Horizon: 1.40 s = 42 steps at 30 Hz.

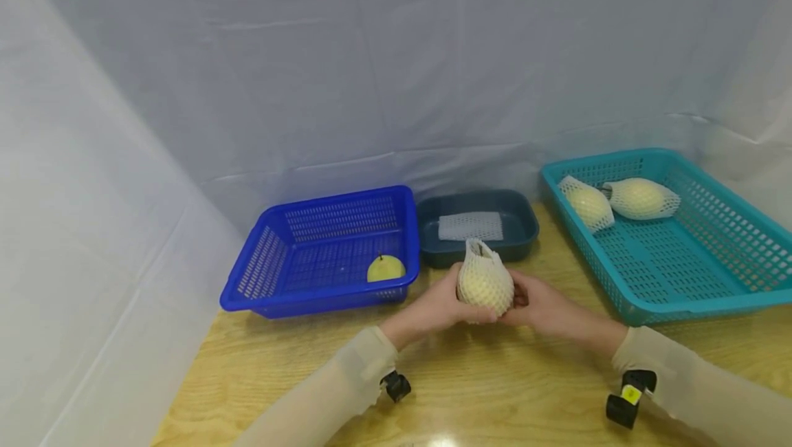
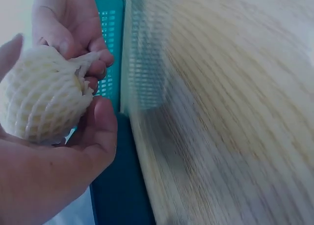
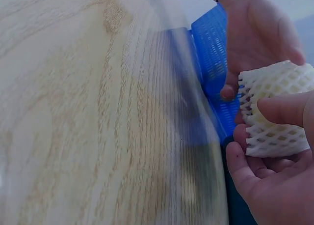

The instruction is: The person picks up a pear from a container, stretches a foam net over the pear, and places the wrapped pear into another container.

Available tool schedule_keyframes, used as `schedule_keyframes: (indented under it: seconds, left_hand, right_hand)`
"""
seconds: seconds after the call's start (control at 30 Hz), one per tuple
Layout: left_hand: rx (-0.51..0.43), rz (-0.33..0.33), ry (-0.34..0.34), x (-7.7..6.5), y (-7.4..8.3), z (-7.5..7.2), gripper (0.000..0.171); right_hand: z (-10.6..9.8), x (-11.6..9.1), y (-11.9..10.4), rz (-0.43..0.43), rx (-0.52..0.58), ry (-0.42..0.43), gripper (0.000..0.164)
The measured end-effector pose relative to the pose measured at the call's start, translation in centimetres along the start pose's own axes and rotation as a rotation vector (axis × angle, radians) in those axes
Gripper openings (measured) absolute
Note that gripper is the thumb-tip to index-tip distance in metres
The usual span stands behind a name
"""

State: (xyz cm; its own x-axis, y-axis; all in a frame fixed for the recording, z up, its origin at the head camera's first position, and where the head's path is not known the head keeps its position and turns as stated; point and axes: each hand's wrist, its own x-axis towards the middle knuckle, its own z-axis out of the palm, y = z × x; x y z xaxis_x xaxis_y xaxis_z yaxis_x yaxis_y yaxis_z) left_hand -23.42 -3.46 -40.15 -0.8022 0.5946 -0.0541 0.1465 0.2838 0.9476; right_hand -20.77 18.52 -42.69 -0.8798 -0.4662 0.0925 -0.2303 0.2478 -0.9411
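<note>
Both hands hold a round pale-yellow pear wrapped in a white foam net, above the table's middle. My left hand grips its left side, the thumb across the front. In the head view, the net's gathered opening points up around the stem. My right hand holds the net on the other side, its thumb lying on the mesh and fingers curled underneath. In the left wrist view, the right hand's fingertips pinch a strand at the net's end.
A blue basket at left holds a bare pear. Behind the hands, a dark teal tray contains a flat foam net. The turquoise basket at right holds two netted pears. White sheeting stands behind.
</note>
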Motion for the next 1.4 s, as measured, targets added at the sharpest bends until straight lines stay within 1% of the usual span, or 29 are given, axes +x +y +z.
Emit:
schedule_keyframes:
  seconds: [0.13,0.23,0.43,0.53,0.67,0.83,0.93,1.03,1.07,1.13,1.2,1.3,1.4]
  left_hand:
    - [-0.056,-0.005,0.012,-0.1,0.2,0.1,0.069]
    - [-0.086,-0.017,0.030,-0.2,0.3,0.2,0.065]
    - [-0.156,-0.063,0.075,-0.3,0.9,0.2,0.067]
    - [-0.191,-0.074,0.072,-0.3,1.1,0.2,0.068]
    - [-0.213,-0.084,0.087,-0.2,1.1,0.3,0.067]
    - [-0.214,-0.076,0.139,-0.1,1.2,0.4,0.067]
    - [-0.220,-0.079,0.158,0.0,1.2,0.4,0.067]
    - [-0.225,-0.081,0.169,0.0,1.2,0.5,0.068]
    - [-0.227,-0.081,0.173,0.0,1.2,0.5,0.069]
    - [-0.230,-0.084,0.178,-0.1,1.2,0.5,0.070]
    - [-0.239,-0.084,0.179,0.0,1.1,0.4,0.072]
    - [-0.262,-0.085,0.175,-0.1,1.0,0.4,0.074]
    - [-0.301,-0.078,0.168,-0.1,0.9,0.3,0.072]
  right_hand:
    - [-0.1,-0.1,-0.2,-0.006,0.014,-0.009,0.073]
    - [-0.2,-0.2,-0.4,0.011,0.033,-0.011,0.073]
    - [-0.2,-0.3,-1.0,0.069,0.030,0.031,0.071]
    - [-0.2,-0.4,-1.1,0.085,0.045,0.046,0.071]
    - [-0.3,-0.5,-1.2,0.100,0.065,0.037,0.069]
    - [-0.3,-0.6,-1.7,0.114,0.080,0.023,0.066]
    - [-0.2,-0.5,-1.9,0.118,0.101,0.014,0.070]
    - [-0.3,-0.4,-2.0,0.132,0.112,0.004,0.079]
    - [-0.3,-0.4,-2.1,0.133,0.108,-0.002,0.081]
    - [-0.4,-0.4,-2.1,0.136,0.055,-0.001,0.082]
    - [-0.6,-0.5,-2.2,0.133,-0.015,0.005,0.079]
    - [-0.8,-0.5,-2.4,0.155,-0.119,0.028,0.071]
    - [-0.9,-0.4,-2.8,0.190,-0.118,0.047,0.068]
